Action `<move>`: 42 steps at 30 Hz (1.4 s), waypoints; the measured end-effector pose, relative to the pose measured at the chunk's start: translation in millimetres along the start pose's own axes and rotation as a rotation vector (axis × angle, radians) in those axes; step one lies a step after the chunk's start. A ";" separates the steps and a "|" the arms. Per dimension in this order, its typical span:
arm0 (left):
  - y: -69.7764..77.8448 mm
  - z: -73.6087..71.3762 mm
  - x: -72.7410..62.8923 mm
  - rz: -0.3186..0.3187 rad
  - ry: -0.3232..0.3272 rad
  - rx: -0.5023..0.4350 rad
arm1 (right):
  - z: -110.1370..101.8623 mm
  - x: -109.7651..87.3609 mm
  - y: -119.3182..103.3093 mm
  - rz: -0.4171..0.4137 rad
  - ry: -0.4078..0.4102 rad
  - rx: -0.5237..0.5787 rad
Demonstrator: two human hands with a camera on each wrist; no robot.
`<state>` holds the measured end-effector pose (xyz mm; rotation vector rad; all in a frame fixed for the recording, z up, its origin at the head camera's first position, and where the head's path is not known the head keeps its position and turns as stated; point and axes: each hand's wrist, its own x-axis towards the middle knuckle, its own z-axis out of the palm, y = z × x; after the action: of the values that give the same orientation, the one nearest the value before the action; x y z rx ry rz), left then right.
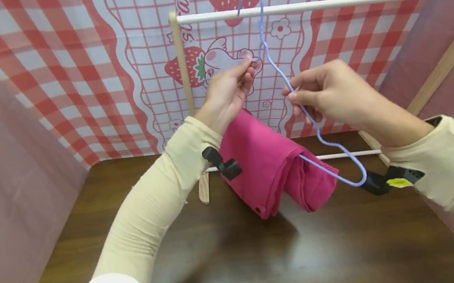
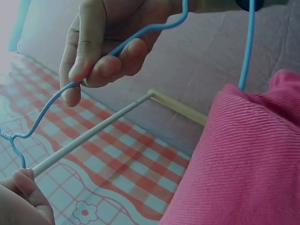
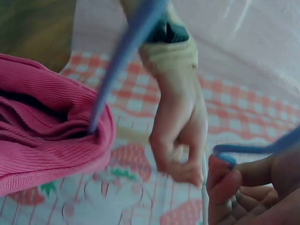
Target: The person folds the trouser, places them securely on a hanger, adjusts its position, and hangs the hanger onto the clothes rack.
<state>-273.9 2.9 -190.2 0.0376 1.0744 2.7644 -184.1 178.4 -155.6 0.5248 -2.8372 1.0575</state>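
Note:
In the head view a lilac-blue wire hanger hangs slanted, its hook curving above the white rod and overlapping it. My left hand pinches the wire just below the neck, on the left shoulder. Further down the right shoulder, my right hand pinches the wire between thumb and fingers. A folded pink ribbed garment drapes over the hanger's bottom bar, below both hands; my left forearm hides part of it. The right wrist view shows the bar entering the garment's fold.
The white rod runs across a rack with a wooden post at left and a slanted wooden leg at right. A lower white bar lies behind the garment. Below is a brown wooden tabletop; a red-checked strawberry cloth hangs behind.

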 end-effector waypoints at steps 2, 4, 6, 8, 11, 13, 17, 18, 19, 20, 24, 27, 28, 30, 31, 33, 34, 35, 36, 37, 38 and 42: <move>-0.8 3.6 2.5 0.012 0.018 0.000 | -8.6 3.4 2.6 0.004 -0.021 -0.063; -2.2 7.7 5.4 0.012 0.038 -0.001 | -16.6 5.8 7.1 0.005 -0.038 -0.104; -2.8 11.4 7.5 0.010 0.051 -0.001 | -23.7 9.1 10.8 0.011 -0.060 -0.126; -2.1 14.2 9.4 0.019 0.071 0.005 | -28.9 13.9 14.2 -0.002 -0.080 -0.152; 0.3 16.2 11.9 0.060 0.095 0.016 | -34.6 23.1 17.5 -0.018 -0.103 -0.178; 1.9 17.8 14.2 0.086 0.106 0.017 | -37.0 29.7 20.8 -0.026 -0.093 -0.193; 3.8 20.0 21.0 0.096 0.102 -0.008 | -41.5 42.3 27.4 -0.026 -0.060 -0.234; 4.1 20.0 23.0 0.092 0.101 -0.020 | -42.7 45.1 29.0 -0.025 -0.053 -0.244; 4.3 20.0 25.2 0.082 0.101 -0.035 | -44.0 47.9 30.8 -0.028 -0.047 -0.256; 4.2 19.8 27.4 0.075 0.102 -0.046 | -45.5 50.6 32.6 -0.029 -0.042 -0.270; 1.4 20.3 36.7 0.048 0.118 -0.093 | -52.8 59.9 40.0 -0.018 -0.022 -0.353; -3.9 22.8 43.1 0.017 0.127 -0.130 | -57.7 64.0 47.2 -0.003 0.003 -0.415; -5.9 23.4 44.9 0.004 0.132 -0.141 | -58.5 64.8 49.9 0.004 0.008 -0.415; -9.5 24.0 48.1 -0.015 0.142 -0.153 | -59.0 65.6 54.8 0.012 0.020 -0.414; -11.0 24.0 49.3 -0.019 0.143 -0.153 | -58.8 66.1 57.1 0.014 0.025 -0.411; -13.5 23.2 51.4 -0.024 0.151 -0.149 | -57.7 66.9 61.0 0.020 0.035 -0.416; -14.8 22.6 52.4 -0.024 0.153 -0.147 | -56.8 67.6 63.1 0.019 0.041 -0.425; -16.1 21.9 53.2 -0.023 0.155 -0.148 | -55.8 68.3 65.1 0.018 0.049 -0.438; -17.8 20.9 54.1 -0.023 0.154 -0.144 | -54.6 69.1 67.6 0.018 0.055 -0.450; -19.8 19.6 54.8 -0.026 0.150 -0.143 | -53.3 69.8 70.4 0.022 0.058 -0.456; -22.0 18.2 55.6 -0.033 0.151 -0.144 | -51.6 70.2 73.3 0.027 0.059 -0.464; -33.0 11.3 58.7 -0.067 0.147 -0.147 | -43.4 70.7 88.2 0.043 0.054 -0.454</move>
<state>-325.6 44.5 -206.3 -0.2191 0.8827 2.8127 -282.8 248.1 -164.8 0.3851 -2.9110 0.3952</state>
